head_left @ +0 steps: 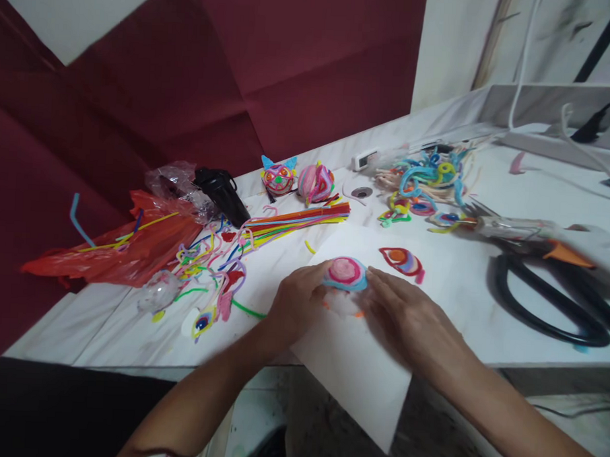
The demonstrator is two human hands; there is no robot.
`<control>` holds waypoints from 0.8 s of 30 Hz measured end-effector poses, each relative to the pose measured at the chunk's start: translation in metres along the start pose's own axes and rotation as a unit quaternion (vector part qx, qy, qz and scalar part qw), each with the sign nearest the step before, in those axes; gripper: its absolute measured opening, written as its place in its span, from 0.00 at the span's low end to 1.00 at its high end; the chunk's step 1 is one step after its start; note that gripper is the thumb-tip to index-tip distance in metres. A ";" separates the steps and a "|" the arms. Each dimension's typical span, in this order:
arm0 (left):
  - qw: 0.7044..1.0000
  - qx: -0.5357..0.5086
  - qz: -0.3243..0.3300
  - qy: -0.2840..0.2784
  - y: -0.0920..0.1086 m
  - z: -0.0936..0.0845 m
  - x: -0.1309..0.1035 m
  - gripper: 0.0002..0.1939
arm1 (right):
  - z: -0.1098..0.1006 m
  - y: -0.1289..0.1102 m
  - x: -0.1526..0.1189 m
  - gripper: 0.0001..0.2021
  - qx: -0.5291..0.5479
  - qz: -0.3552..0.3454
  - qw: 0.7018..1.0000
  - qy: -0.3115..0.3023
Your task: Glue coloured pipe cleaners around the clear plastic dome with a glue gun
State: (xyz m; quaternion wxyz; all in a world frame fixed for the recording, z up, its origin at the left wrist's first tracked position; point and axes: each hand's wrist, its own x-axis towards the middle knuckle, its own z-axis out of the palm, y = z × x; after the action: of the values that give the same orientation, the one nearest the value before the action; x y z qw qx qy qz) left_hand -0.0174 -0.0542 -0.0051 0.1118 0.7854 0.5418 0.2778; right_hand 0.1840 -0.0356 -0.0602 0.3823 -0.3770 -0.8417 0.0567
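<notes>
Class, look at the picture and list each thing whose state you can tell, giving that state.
Ball between both hands: held, partly covered
White paper: creased or flat unclear, corner overhanging the table edge
Red plastic bag: crumpled
Straight craft stems: loosely bundled
Coiled craft stems: heaped, tangled
Ball with blue ears: decorated
Red-edged eye piece: lying loose
Black-handled scissors: lying down, blurred

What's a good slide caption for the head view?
Left hand and right hand hold a craft ball with pink-and-blue pipe-cleaner coils over white paper.
</notes>
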 end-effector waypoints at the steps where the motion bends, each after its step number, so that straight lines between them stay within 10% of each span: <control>1: 1.000 0.017 0.001 0.008 0.001 0.001 -0.003 0.24 | -0.002 0.003 0.002 0.21 0.001 -0.017 1.000 -0.007; 12: 0.992 -0.069 0.051 -0.097 -0.027 -0.011 0.016 0.26 | -0.012 0.007 0.009 0.21 0.108 -0.034 0.991 -0.073; 20: 0.999 -0.039 -0.028 -0.017 -0.018 -0.004 0.006 0.24 | -0.011 0.025 0.042 0.15 0.145 -0.059 0.978 -0.138; 24: 0.991 -0.054 0.058 -0.111 -0.025 -0.017 0.023 0.30 | -0.010 0.029 0.048 0.14 0.155 -0.068 0.974 -0.153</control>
State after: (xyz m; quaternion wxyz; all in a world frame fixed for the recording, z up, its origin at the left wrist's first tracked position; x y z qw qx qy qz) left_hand -0.0410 -0.0252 0.0041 0.1971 0.8342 0.4637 0.2243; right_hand 0.1878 0.0154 -0.0358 0.3061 -0.2420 -0.8946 0.2178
